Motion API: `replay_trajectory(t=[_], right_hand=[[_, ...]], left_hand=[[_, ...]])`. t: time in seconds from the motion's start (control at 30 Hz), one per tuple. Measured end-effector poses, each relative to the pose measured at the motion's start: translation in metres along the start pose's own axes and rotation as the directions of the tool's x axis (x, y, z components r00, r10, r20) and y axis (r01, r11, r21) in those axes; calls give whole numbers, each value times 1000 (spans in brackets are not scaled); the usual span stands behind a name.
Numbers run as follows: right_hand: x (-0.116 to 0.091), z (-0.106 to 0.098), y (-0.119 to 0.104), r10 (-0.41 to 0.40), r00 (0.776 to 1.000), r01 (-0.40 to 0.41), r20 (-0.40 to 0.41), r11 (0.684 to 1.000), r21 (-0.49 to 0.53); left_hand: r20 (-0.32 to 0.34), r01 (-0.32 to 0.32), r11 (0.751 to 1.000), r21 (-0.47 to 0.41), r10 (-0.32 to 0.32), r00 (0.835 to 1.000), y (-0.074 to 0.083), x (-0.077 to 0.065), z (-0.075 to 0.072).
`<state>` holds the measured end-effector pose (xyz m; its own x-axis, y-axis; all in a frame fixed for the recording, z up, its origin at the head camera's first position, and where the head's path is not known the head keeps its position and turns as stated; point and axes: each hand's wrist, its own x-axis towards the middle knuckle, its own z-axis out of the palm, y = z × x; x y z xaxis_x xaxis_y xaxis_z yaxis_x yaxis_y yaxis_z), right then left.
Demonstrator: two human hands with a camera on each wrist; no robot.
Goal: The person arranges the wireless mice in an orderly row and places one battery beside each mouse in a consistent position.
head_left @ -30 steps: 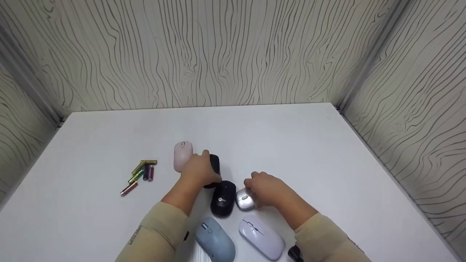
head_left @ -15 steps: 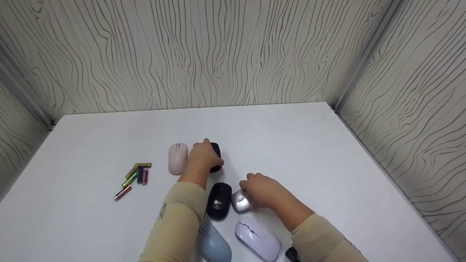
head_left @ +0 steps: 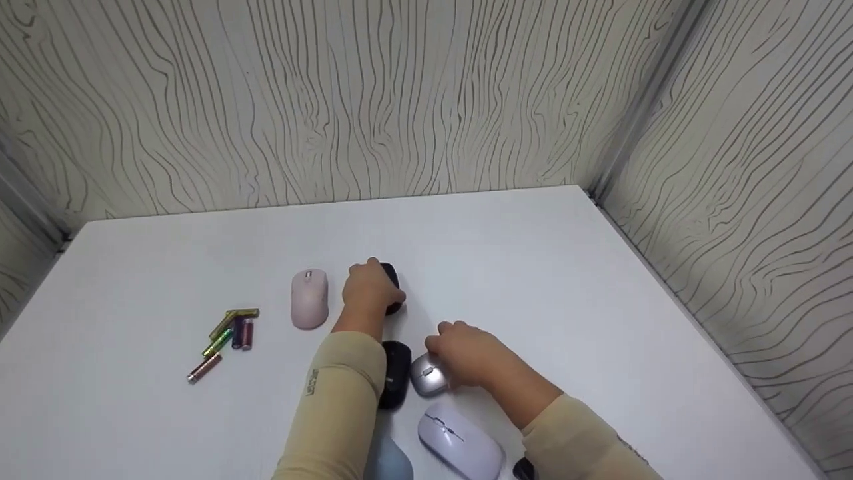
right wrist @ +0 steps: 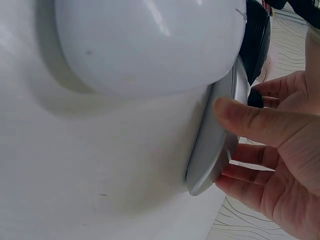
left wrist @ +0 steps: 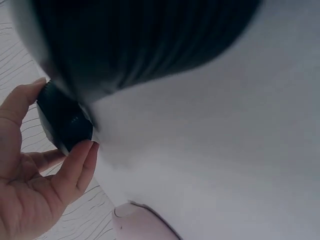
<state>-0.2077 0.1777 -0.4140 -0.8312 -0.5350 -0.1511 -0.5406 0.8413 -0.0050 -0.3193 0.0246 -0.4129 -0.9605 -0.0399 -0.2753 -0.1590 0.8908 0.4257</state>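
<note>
My left hand (head_left: 370, 288) grips a black computer mouse (left wrist: 62, 117) by its sides, thumb on one edge and fingertips on the other. The mouse sits on or just over the white table; the hand covers much of it in the head view. Nearer me lies a second black mouse (head_left: 396, 375), partly behind the left sleeve. Just right of it, my right hand (head_left: 470, 353) holds a small silver mouse (right wrist: 215, 145) between thumb and fingers, close to the tabletop. A pale lavender mouse (head_left: 460, 441) lies below the right hand.
A pink mouse (head_left: 309, 300) lies left of the left hand. Farther left are several coloured batteries (head_left: 218, 341). A light blue mouse (head_left: 392, 460) is mostly hidden by the left sleeve. A small dark object (head_left: 524, 469) shows beside the right sleeve. Patterned panels (head_left: 373, 100) border the table (head_left: 506, 260).
My left hand has carried the black mouse forward, away from the second black mouse. My right hand stays at the silver mouse. The head view has shifted, so the scene slides left.
</note>
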Motion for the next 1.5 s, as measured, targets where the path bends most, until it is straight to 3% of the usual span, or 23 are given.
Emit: replay_trajectory(t=[0.2, 0.4, 0.87, 1.07, 1.33, 1.5], right_hand=[[-1, -1, -1, 0, 1000, 0, -12, 1000, -12], [-4, -1, 0, 7, 1000, -7, -10, 1000, -9], [-4, -5, -2, 14, 1000, -14, -9, 1000, 10], [-2, -5, -3, 10, 1000, -10, -10, 1000, 10], [-1, -3, -3, 6, 1000, -6, -18, 1000, 9], [-2, -2, -2, 11, 1000, -11, -17, 999, 30]], left_hand=[[-12, -1, 999, 32, 1, 1000, 5, 0, 1], [17, 11, 997, 76, -12, 1000, 13, -2, 2], [18, 55, 996, 65, -56, 998, 15, -3, 0], [16, 44, 998, 38, -45, 999, 10, -4, -1], [36, -29, 999, 30, 28, 999, 2, -6, -7], [54, -16, 1000, 4, 16, 998, 1, -9, -10]])
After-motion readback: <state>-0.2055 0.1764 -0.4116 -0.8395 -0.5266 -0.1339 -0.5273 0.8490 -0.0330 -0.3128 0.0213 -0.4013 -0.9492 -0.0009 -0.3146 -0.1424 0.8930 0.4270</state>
